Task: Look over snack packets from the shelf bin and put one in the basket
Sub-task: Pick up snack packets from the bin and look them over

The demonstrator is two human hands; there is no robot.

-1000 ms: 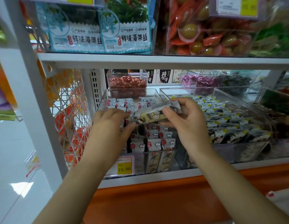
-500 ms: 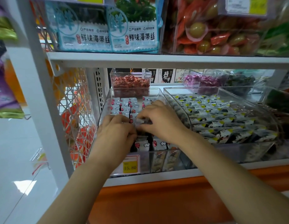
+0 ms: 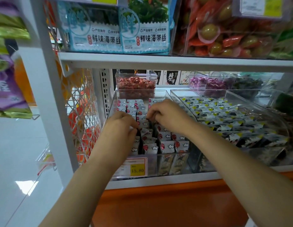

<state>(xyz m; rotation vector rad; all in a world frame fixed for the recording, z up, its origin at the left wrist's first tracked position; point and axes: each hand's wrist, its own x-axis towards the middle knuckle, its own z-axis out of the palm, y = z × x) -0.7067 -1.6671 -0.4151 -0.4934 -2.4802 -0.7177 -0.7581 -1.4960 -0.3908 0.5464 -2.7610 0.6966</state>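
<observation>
A clear shelf bin [image 3: 164,163] holds rows of several white snack packets [image 3: 167,145] printed with red dots and clouds. Both of my hands are down inside it. My left hand [image 3: 119,126] pinches the dark top edge of a packet near the bin's middle. My right hand [image 3: 168,115], a little farther back, pinches the top of another packet. Both sets of fingertips are partly buried among the packets. No basket is in view.
A second clear bin [image 3: 199,167] of black, white and yellow packets stands to the right. A small box of red sweets [image 3: 136,86] sits behind. The upper shelf [image 3: 158,61] hangs low overhead. A yellow price tag [image 3: 137,169] fronts the bin. A wire mesh panel [image 3: 80,112] and a white post [image 3: 49,95] are at left.
One second ago both hands held a single packet up above the bin. They lowered it into the bin, and now the hands are apart, each pinching among the packets.
</observation>
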